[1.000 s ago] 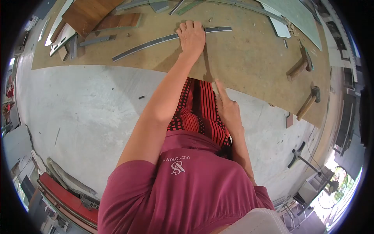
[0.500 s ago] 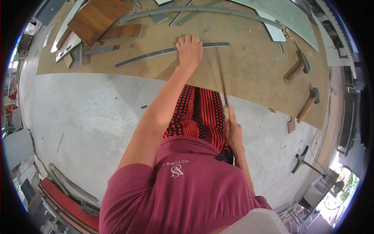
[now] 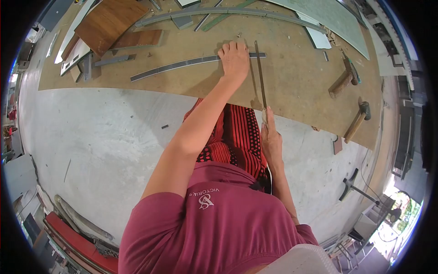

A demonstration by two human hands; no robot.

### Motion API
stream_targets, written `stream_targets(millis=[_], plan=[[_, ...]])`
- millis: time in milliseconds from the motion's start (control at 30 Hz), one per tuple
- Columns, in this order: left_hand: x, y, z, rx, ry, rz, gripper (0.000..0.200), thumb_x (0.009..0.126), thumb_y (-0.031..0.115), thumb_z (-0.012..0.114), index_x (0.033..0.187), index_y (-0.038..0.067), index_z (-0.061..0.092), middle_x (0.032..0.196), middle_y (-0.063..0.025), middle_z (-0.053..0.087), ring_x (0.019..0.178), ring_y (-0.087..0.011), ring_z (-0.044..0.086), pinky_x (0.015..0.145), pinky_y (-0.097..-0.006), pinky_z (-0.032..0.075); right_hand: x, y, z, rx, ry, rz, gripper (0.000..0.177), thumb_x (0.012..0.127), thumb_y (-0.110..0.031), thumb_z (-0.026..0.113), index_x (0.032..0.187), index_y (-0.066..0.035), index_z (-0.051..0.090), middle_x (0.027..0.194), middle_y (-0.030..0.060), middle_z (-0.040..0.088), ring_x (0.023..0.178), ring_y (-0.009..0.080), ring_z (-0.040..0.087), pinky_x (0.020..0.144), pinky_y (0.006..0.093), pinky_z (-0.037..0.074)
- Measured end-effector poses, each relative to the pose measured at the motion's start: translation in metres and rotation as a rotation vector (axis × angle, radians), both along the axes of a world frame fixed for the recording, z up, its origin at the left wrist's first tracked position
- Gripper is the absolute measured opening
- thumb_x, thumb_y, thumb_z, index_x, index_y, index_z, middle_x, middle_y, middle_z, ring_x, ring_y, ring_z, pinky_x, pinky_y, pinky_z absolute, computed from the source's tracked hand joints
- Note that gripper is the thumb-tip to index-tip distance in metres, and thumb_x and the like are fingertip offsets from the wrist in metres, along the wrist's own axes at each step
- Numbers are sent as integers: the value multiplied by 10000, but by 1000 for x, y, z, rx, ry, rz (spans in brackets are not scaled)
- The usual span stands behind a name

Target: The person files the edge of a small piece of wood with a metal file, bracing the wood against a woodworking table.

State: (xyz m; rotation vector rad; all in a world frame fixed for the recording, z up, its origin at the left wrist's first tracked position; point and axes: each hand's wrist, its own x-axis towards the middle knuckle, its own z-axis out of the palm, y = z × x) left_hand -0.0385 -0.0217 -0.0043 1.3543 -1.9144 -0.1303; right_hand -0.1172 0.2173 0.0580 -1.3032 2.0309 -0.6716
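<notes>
My left hand (image 3: 235, 60) bears down on a long, narrow dark-grey strip (image 3: 178, 66), its fingers curled over the strip near the right end. The strip has pale edges and lies slightly bowed on the brown board tabletop (image 3: 292, 73). My right hand (image 3: 272, 139) is closed around the pale handle of a long, narrow dark saw-like tool (image 3: 261, 75), index finger stretched along it. The tool points away from me and crosses the strip's short end, just right of my left hand. My palm and fingers partly hide the handle.
A claw hammer (image 3: 346, 80) and a mallet (image 3: 358, 121) lie on the right. Wooden panels (image 3: 109, 23) are stacked back left, beside a long grey curved strip (image 3: 232, 11). A pale green sheet (image 3: 328, 18) covers the back right. A small dark offcut (image 3: 164, 126) is on the floor.
My left hand has shifted right along the strip, closer to its end. The tool, blurred before, now shows sharply, and my right hand is slightly farther forward.
</notes>
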Motion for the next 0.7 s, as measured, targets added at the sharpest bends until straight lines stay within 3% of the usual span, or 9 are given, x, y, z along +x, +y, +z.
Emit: stream_targets(millis=[233,333,400,433,500,700], plan=[[-2,1,1,24,-24,-2,166,796,179,626,886,52,567,938,-138,533,904,-323,478,798,-461,335,-5,-2,-11,78,80,68,561,941,-80,481,1461,-171,290,1068,265,613,743,460,596,601,478,443],[-3,1,2,17,-25,4,172,789,189,631,880,57,570,932,-135,531,900,-319,478,793,-458,337,-4,0,-15,-3,118,81,560,939,-69,484,1460,-166,301,1000,272,623,731,456,602,616,465,466],[-3,2,3,13,-36,8,170,787,187,633,880,59,570,929,-131,532,898,-317,478,790,-455,338,-1,2,-19,-193,109,84,564,938,-56,487,1459,-172,309,870,266,618,660,445,565,603,377,487],[-3,2,3,6,-48,13,168,785,185,634,880,62,571,925,-127,532,896,-315,478,787,-451,339,-1,3,-18,-191,110,84,564,938,-56,487,1459,-172,309,870,266,618,660,445,565,603,377,487],[-3,1,3,2,-48,7,163,784,183,635,875,64,570,919,-124,531,891,-313,478,781,-448,339,2,3,-13,-32,91,31,592,917,-66,525,1457,-202,325,773,244,618,633,427,584,555,475,428],[-4,1,0,25,-27,3,175,787,169,640,895,89,528,930,-112,532,886,-316,483,773,-458,343,8,4,-15,-96,59,38,577,924,-57,509,1456,-191,332,755,248,609,615,414,588,545,452,435]])
